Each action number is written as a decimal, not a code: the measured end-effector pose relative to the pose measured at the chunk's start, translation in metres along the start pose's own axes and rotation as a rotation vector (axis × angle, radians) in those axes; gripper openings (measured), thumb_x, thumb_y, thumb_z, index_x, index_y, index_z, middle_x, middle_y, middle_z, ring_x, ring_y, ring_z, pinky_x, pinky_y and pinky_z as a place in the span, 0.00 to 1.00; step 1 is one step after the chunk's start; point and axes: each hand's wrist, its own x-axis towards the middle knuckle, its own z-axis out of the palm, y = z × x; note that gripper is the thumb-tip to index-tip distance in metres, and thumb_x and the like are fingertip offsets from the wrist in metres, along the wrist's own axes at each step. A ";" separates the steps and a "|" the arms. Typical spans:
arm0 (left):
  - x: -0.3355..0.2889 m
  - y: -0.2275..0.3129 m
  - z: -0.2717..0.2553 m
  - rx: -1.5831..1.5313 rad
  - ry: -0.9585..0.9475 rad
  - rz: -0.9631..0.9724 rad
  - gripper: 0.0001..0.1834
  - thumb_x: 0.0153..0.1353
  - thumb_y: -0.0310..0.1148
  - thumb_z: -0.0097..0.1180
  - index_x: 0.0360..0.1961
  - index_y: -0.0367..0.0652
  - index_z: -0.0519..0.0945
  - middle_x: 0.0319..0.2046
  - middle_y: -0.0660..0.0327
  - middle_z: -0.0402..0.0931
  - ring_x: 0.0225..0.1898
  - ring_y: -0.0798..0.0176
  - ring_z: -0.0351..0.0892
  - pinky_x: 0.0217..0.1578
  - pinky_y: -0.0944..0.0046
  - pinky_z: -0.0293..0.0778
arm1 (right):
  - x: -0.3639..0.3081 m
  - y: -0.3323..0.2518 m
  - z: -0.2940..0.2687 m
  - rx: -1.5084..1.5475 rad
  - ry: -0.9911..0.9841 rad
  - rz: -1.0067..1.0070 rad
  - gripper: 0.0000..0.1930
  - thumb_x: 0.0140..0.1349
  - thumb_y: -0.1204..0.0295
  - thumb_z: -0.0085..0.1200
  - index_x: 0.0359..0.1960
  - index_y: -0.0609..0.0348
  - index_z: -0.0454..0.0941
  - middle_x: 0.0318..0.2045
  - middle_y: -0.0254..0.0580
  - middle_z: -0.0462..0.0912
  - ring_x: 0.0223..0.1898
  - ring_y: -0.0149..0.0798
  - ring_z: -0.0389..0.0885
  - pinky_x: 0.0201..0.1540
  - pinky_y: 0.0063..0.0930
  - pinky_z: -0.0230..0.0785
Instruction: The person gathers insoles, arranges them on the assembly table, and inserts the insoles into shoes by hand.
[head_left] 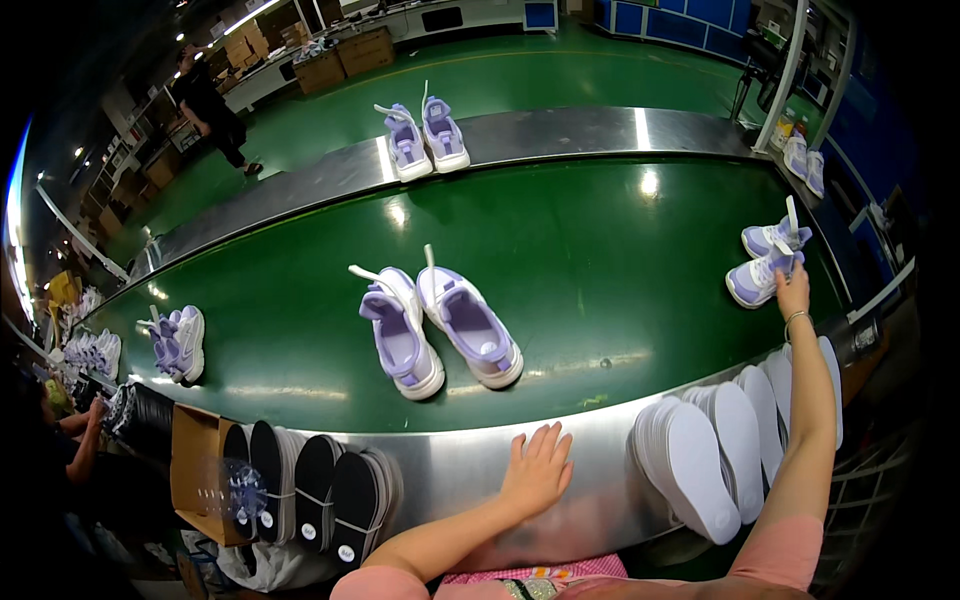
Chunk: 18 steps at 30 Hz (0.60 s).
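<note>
At the far right of the green conveyor belt, my right hand (793,287) is closed on the upper edge of a lavender and white sneaker (752,284). Its mate (764,238) stands right behind it. My left hand (537,470) lies flat with fingers apart on the metal ledge (450,460), holding nothing. Nearest to that hand on the belt is a pair of lavender and white sneakers (478,335), toes away from me and pull tabs upright. To the right of my left hand, stacks of white insoles (690,465) lean on the ledge, partly covered by my right forearm.
Bundled black insoles (357,500) stand left on the ledge beside a cardboard box (200,460). More sneakers (180,343) sit at the belt's left, and another pair (445,140) on the far metal rail. A co-worker (85,440) sits at left; a person (210,105) is beyond the belt.
</note>
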 end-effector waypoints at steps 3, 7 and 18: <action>-0.002 0.006 -0.002 0.078 -0.036 0.001 0.21 0.50 0.39 0.47 0.45 0.41 0.68 0.49 0.54 0.63 0.51 0.57 0.59 0.47 0.49 0.54 | 0.038 0.029 0.040 -0.039 0.130 -0.015 0.33 0.48 0.68 0.53 0.55 0.64 0.54 0.53 0.56 0.61 0.54 0.52 0.59 0.55 0.34 0.53; 0.001 0.005 -0.005 0.101 -0.060 0.012 0.21 0.48 0.40 0.49 0.43 0.41 0.69 0.48 0.54 0.63 0.50 0.58 0.60 0.45 0.50 0.53 | 0.062 0.034 0.073 0.209 -0.132 -0.021 0.29 0.46 0.71 0.54 0.53 0.57 0.60 0.49 0.53 0.65 0.50 0.51 0.65 0.51 0.35 0.59; -0.002 0.010 0.003 0.029 0.008 0.044 0.21 0.48 0.38 0.49 0.44 0.41 0.68 0.49 0.53 0.63 0.50 0.56 0.60 0.47 0.49 0.53 | 0.059 -0.063 0.012 0.034 -0.124 0.020 0.09 0.45 0.74 0.45 0.23 0.56 0.79 0.28 0.51 0.78 0.36 0.47 0.76 0.42 0.34 0.66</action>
